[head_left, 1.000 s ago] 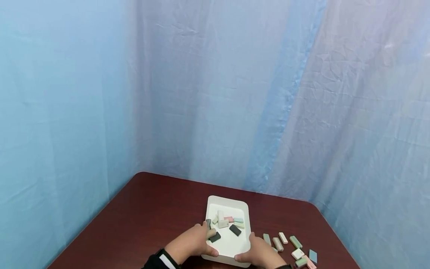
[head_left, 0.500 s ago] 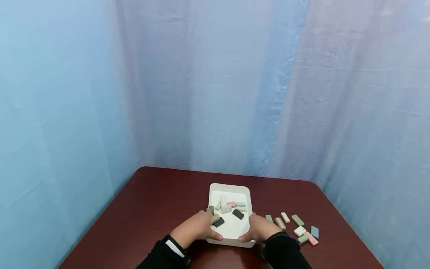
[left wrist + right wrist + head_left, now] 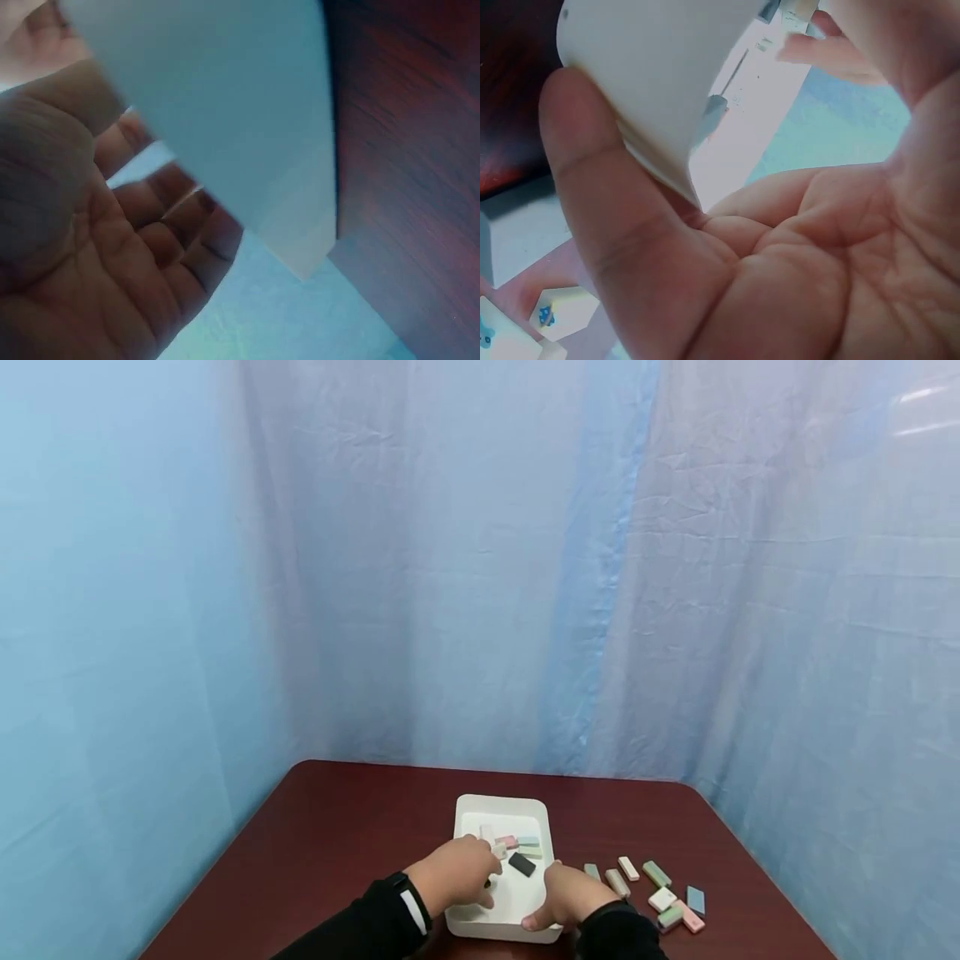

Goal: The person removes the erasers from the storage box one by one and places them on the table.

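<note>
A white rectangular tray (image 3: pixel 501 932) stands on the table, with small eraser-like blocks in it, among them a black block (image 3: pixel 522 864), a pink block (image 3: pixel 506 842) and a pale blue block (image 3: pixel 528 841). My left hand (image 3: pixel 459 868) reaches over the tray's left wall, its fingers loosely bent inside. A bit of something dark shows between its finger and thumb; the left wrist view shows no object in the palm, and the fingertips are partly hidden by the tray wall. At the near right corner, my right hand (image 3: pixel 567 893) grips the tray, thumb on the near wall.
On the dark red table (image 3: pixel 360 827), right of the tray, lie several loose blocks, including a green block (image 3: pixel 657 873), a blue block (image 3: pixel 695 900), a white block (image 3: pixel 662 899) and a pink block (image 3: pixel 687 917). Blue curtains (image 3: pixel 480 610) hang around the table.
My left hand has let go of the tray's near left corner and moved in over the blocks at its left side. My right hand keeps its grip. The head view has shifted slightly.
</note>
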`<state>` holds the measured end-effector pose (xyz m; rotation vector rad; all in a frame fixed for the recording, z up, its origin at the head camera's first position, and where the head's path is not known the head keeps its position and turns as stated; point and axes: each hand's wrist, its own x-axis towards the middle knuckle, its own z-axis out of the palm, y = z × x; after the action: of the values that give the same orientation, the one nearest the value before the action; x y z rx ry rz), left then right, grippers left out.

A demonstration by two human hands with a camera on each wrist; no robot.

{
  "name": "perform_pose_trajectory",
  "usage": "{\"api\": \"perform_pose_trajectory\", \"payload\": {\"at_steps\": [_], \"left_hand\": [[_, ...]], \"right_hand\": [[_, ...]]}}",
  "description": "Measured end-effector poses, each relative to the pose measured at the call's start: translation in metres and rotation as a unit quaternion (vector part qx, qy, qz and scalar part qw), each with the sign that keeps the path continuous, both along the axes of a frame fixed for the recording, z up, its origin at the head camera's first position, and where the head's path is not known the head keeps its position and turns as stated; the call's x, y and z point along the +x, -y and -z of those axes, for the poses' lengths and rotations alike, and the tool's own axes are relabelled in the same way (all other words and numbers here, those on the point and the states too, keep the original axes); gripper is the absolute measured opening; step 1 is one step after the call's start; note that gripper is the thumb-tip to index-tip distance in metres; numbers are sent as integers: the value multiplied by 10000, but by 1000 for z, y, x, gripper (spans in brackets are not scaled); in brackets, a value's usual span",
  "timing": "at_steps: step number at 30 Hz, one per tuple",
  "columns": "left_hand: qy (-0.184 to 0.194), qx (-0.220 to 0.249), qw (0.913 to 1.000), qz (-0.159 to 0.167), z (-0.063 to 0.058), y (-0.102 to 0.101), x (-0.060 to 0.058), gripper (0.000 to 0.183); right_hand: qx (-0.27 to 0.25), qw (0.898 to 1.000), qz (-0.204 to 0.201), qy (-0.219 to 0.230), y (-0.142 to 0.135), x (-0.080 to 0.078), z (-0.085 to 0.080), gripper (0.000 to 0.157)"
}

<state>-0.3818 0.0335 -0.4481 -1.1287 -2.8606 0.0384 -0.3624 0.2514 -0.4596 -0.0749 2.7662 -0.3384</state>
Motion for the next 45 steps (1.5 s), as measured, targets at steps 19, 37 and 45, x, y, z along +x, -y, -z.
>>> {"api": "perform_pose_trajectory", "payload": {"at_steps": [19,37,45], "left_hand": [[-684,234,9970,269,13,16,5,10],[-394,1400,9864,-768,-6,77,-28,18],[87,1249,9810,-1484,5,106,-38,21]], "right_hand": [[-515,9979,312,-247,23,29,-32,83],[-880,9955,296,-164,21,30,-36,98],[-851,9958,268,-196,18,28,-34,93]]}}
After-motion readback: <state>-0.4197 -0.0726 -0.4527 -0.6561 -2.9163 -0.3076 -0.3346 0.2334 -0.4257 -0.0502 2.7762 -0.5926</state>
